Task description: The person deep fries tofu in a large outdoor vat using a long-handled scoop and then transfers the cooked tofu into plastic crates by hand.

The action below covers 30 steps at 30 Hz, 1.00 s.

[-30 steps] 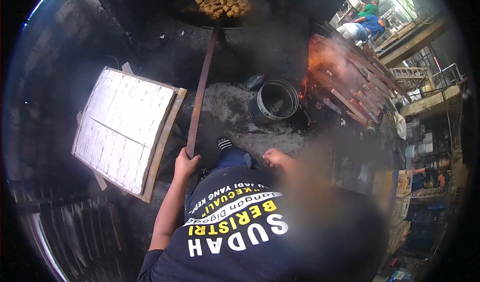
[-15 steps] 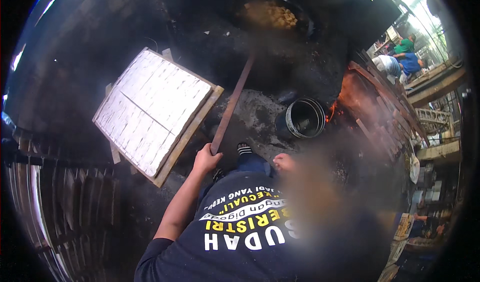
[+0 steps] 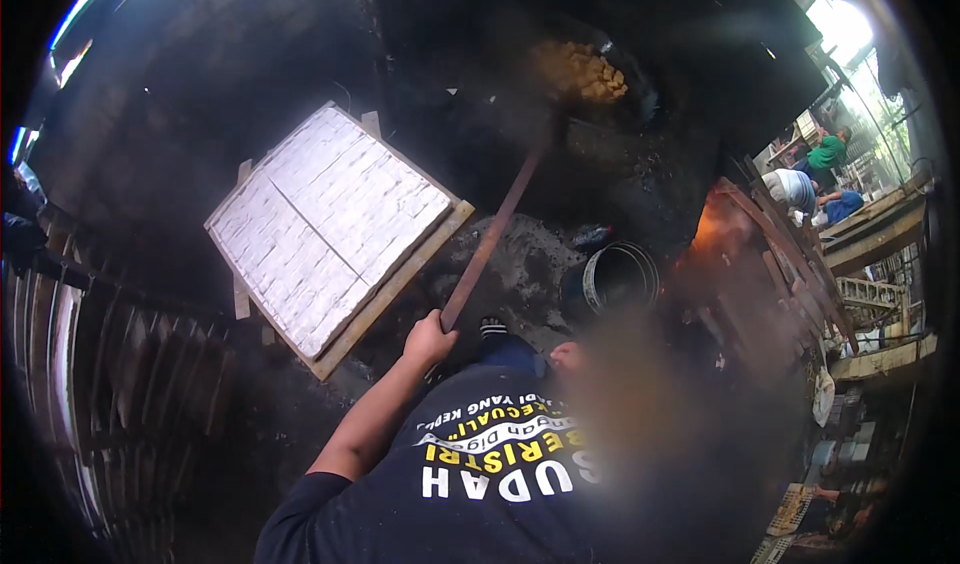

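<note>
Near the bottom centre, my left hand (image 3: 431, 336) is closed round the near end of a long, flat brown bar (image 3: 489, 241), which reaches up toward a dark pan (image 3: 641, 95) of golden-brown chunks (image 3: 598, 76); its far end fades into haze. Left of the bar, a white slab (image 3: 330, 219) scored into blocks lies on a wooden board (image 3: 392, 294). My right hand (image 3: 564, 352) sits low in front of my dark shirt, mostly behind a brownish blur, so its fingers cannot be made out.
Right of the bar stand a dark bucket (image 3: 618, 279) and leaning firewood (image 3: 780, 254) with flames (image 3: 712, 219). Several other people (image 3: 827, 154) are at the upper right. Wooden slats (image 3: 70, 364) fill the lower left. Smoke dims much of the view.
The view has turned, so pan, board and bucket appear further right, with the pan also lower. My left hand still grips the bar. My right hand has become more hidden by the blur.
</note>
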Each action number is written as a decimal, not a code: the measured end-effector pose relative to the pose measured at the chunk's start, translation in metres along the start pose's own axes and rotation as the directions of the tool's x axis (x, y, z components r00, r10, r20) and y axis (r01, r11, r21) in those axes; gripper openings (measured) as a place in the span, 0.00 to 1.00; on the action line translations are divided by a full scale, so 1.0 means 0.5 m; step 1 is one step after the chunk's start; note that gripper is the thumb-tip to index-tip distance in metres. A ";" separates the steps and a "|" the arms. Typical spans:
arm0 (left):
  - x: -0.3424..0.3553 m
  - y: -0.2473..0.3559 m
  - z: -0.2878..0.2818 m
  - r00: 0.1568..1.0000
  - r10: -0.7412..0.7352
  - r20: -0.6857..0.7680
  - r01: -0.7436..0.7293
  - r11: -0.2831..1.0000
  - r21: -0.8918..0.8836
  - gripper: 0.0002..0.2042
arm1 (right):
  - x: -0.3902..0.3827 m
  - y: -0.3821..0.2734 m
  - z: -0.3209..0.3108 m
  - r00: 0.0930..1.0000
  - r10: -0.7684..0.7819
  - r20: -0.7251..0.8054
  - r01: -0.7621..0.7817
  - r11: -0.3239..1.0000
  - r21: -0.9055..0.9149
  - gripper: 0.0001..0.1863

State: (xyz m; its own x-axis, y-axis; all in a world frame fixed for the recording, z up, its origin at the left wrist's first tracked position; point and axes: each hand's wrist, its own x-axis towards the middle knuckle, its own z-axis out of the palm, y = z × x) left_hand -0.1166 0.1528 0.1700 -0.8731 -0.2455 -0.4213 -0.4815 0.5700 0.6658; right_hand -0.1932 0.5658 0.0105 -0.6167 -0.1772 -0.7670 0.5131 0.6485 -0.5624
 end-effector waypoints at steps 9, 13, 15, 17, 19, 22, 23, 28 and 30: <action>0.017 -0.006 0.007 0.998 -0.050 0.047 0.049 0.999 0.024 0.25 | 0.025 -0.019 -0.007 0.985 -0.172 -0.004 0.168 0.965 -0.201 0.14; 0.072 -0.095 0.079 0.997 -0.059 -0.050 0.057 0.997 -0.045 0.25 | 0.097 -0.012 -0.036 0.975 -0.215 -0.058 0.196 0.952 -0.234 0.14; 0.115 -0.089 0.131 0.997 0.062 -0.047 -0.064 0.997 -0.052 0.29 | 0.165 0.047 -0.121 0.945 -0.326 -0.027 0.305 0.909 -0.284 0.14; 0.075 -0.086 0.078 0.993 -0.120 0.008 0.121 0.992 -0.046 0.29 | 0.169 -0.160 -0.078 0.996 -0.057 0.073 0.060 0.997 -0.037 0.16; 0.060 -0.038 0.039 0.985 -0.166 0.048 0.166 0.986 0.014 0.26 | 0.168 -0.274 -0.085 0.997 0.053 0.051 -0.063 0.976 0.210 0.22; 0.054 -0.012 0.023 0.984 -0.164 0.074 0.162 0.986 0.026 0.25 | 0.222 -0.455 -0.106 0.992 0.051 0.115 -0.078 0.968 0.237 0.29; 0.051 0.001 0.015 0.976 -0.197 0.094 0.196 0.980 0.013 0.26 | 0.243 -0.507 -0.105 0.991 0.041 0.128 -0.078 0.951 0.299 0.30; 0.034 0.048 0.008 0.948 -0.303 0.093 0.305 0.952 0.001 0.28 | 0.407 -0.691 -0.125 0.968 -0.149 0.204 -0.097 0.525 0.845 0.30; 0.021 0.069 0.011 0.929 -0.356 0.098 0.359 0.933 -0.024 0.27 | 0.391 -0.793 -0.137 0.967 -0.219 0.133 -0.034 0.405 0.914 0.29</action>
State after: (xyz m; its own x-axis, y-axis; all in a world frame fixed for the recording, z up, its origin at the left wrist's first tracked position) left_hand -0.1420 0.1738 0.1851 -0.6327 -0.3540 -0.6888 -0.7649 0.4250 0.4841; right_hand -0.5583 0.3248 0.1047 -0.6289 -0.4119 -0.6594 0.7744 -0.4076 -0.4839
